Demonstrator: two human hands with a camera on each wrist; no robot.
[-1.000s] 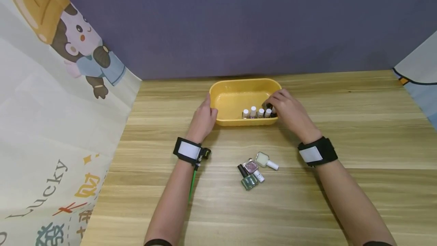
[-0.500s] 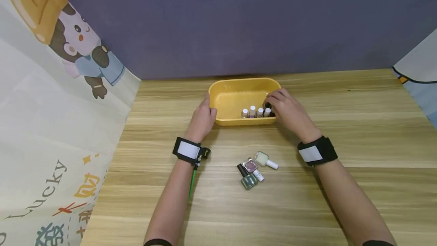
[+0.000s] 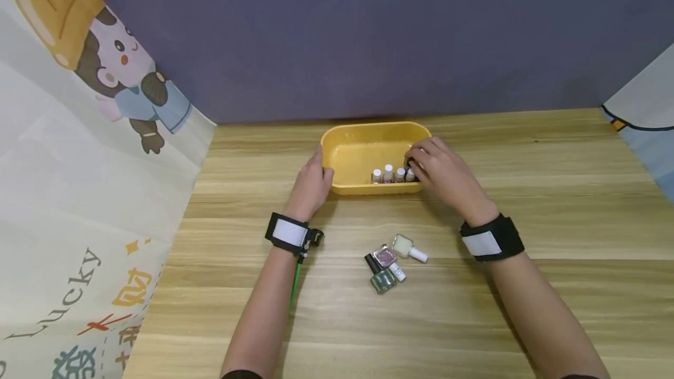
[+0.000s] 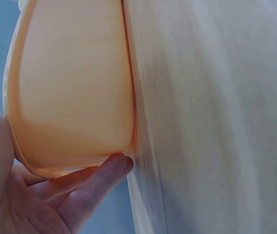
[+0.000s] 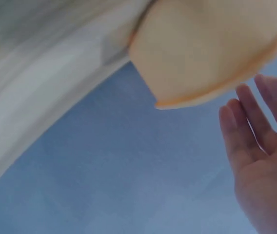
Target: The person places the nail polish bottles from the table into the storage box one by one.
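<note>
A yellow plastic basket (image 3: 350, 189) stands at the back of the table. My left hand (image 3: 310, 189) grips its left end, thumb at the rim and fingertips against the outer wall in the left wrist view. Along the basket's near side stands a row of small nail polish bottles (image 3: 388, 174) with white caps. Reaching over the right end, my right hand (image 3: 444, 177) pinches a dark nail polish bottle (image 3: 407, 163), mostly hidden by the fingers. The right wrist view shows the fingers (image 5: 241, 131) beside the basket's rim, the bottle out of sight.
In front of the basket lie a green nail polish bottle (image 3: 382, 281) with a black cap, a glittery pink one (image 3: 385, 256) and a pale cream one (image 3: 403, 245). A dark blue partition (image 3: 379, 40) rises directly behind the wooden table (image 3: 237, 309).
My right fingers have shifted slightly left inside the basket, with the dark bottle at their tips. My left hand keeps its grip on the basket. The bottles on the table have not moved.
</note>
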